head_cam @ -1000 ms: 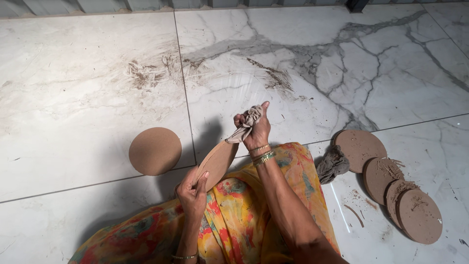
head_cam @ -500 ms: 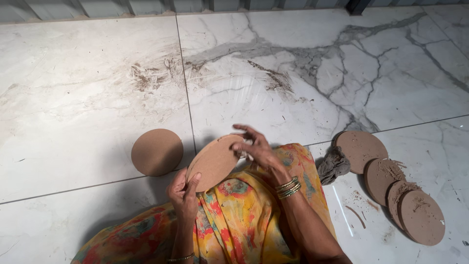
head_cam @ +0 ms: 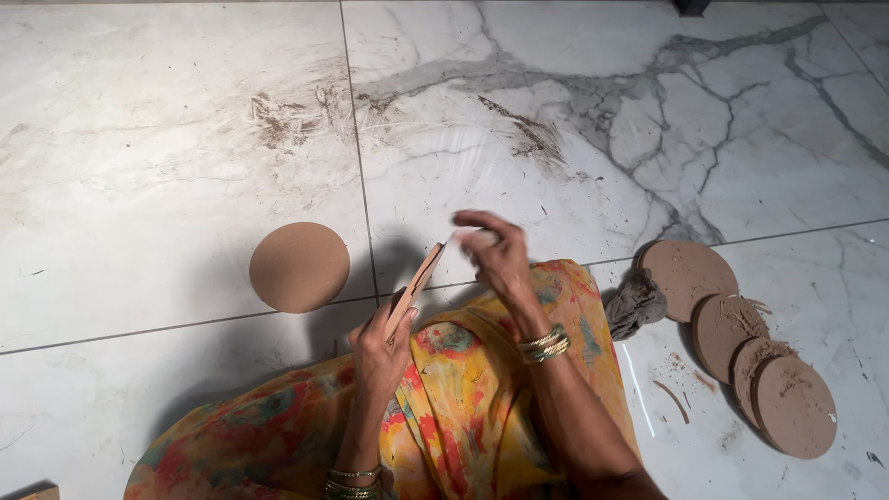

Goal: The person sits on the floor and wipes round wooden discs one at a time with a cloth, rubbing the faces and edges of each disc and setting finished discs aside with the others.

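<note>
My left hand (head_cam: 378, 350) grips a flat brown round disc (head_cam: 419, 283) by its lower edge, tilted up so I see it nearly edge-on over my lap. My right hand (head_cam: 495, 255) hovers just right of the disc's top edge, blurred, fingers loosely apart and nothing visible in them. A colourful yellow and red cloth (head_cam: 463, 398) covers my knees beneath both hands. Bangles sit on both wrists.
Another brown disc (head_cam: 299, 267) lies flat on the white marble floor (head_cam: 167, 167) to the left. At the right lies a row of several overlapping discs (head_cam: 741, 343) with clay crumbs, and a crumpled grey rag (head_cam: 635, 304) beside them. Brown smears mark the tiles farther out.
The disc has turned from lying face-up in my lap to standing nearly edge-on. My right hand has lifted off its face and now hovers at its upper edge.
</note>
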{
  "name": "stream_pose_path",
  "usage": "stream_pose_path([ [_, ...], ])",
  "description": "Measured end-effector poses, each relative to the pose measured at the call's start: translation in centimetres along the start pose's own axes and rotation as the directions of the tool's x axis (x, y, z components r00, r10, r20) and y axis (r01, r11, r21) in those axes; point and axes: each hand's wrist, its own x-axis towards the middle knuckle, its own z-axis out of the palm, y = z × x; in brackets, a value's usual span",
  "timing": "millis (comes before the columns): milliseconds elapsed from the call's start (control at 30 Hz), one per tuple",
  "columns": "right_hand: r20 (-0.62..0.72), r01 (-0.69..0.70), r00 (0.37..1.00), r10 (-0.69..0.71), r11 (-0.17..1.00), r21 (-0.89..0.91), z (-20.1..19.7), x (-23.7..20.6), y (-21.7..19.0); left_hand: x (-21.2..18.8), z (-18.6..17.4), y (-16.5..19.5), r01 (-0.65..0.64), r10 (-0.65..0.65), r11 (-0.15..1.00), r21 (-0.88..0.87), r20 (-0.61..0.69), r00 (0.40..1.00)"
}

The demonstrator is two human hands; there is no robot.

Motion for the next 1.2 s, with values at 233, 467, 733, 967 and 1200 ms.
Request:
stream_pose_path([
  [233,0.041,0.734,0.625,-0.779,0.570,-0.369,7.3,-4.8,-3.4,-0.9,1.2,-0.8,-0.039,0.046,0.990,0.138,-0.049,0.998],
  [467,-0.172,0.405,0.874,-0.454,0.877,-0.257,5.9,0.9,-1.4,-1.0,0.7,-1.0,0.125,-0.118,0.988,0.088,-0.074,0.990],
  [733,-0.376,0.255,0.905,-0.197,0.961,0.111,4.1,0.6,1.7,-0.7,0.8,-1.0,0.074,-0.072,0.997,0.029,-0.076,0.994],
  [967,-0.309,0.322,0.916,-0.256,0.928,0.188,5.2,-2.0,-0.3,-0.9,0.5,-1.3,0.100,-0.098,0.994,0.052,-0.030,0.995],
  [1200,-0.416,0.167,0.883,-0.218,0.973,-0.156,4.2,3.6,1.0,-1.0,0.0,0.2,0.076,-0.077,0.997,-0.021,-0.043,0.996],
])
